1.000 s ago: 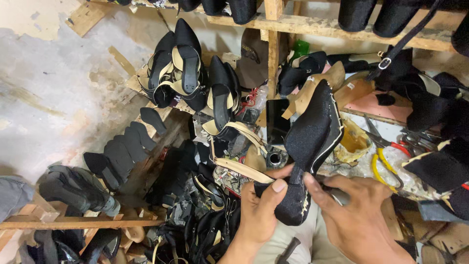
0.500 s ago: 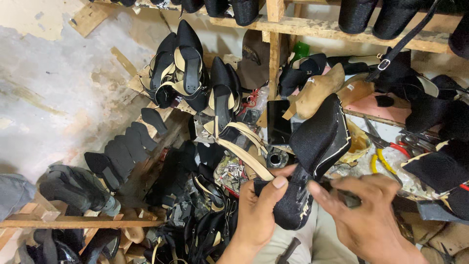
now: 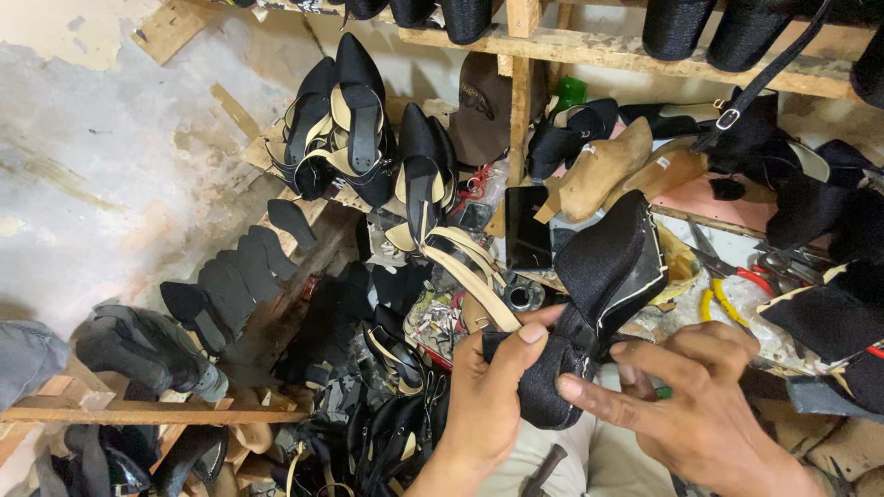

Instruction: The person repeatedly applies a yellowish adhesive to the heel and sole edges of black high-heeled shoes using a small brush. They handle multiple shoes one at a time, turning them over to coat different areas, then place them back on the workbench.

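My left hand [image 3: 483, 396] grips the lower end of a black fabric shoe upper [image 3: 589, 294], thumb across its front, with a tan strap [image 3: 474, 276] running up behind my fingers. My right hand [image 3: 700, 405] presses on the same upper from the right, fingers spread over its lower edge and a small dark tool partly hidden under the palm. The upper's wide top with a pale edge points up and right.
Several black and tan pointed shoes [image 3: 359, 138] lean against a wooden shelf [image 3: 589, 46]. Wooden shoe lasts [image 3: 603, 170] lie behind. Black insoles [image 3: 235, 276] fan out at left. Pliers with yellow handles [image 3: 718, 299] and scissors lie at right. A pile of black straps sits below.
The shoe upper has tilted further right and lower. My right hand slid from under it to press on its lower end, while my left thumb moved onto its front.
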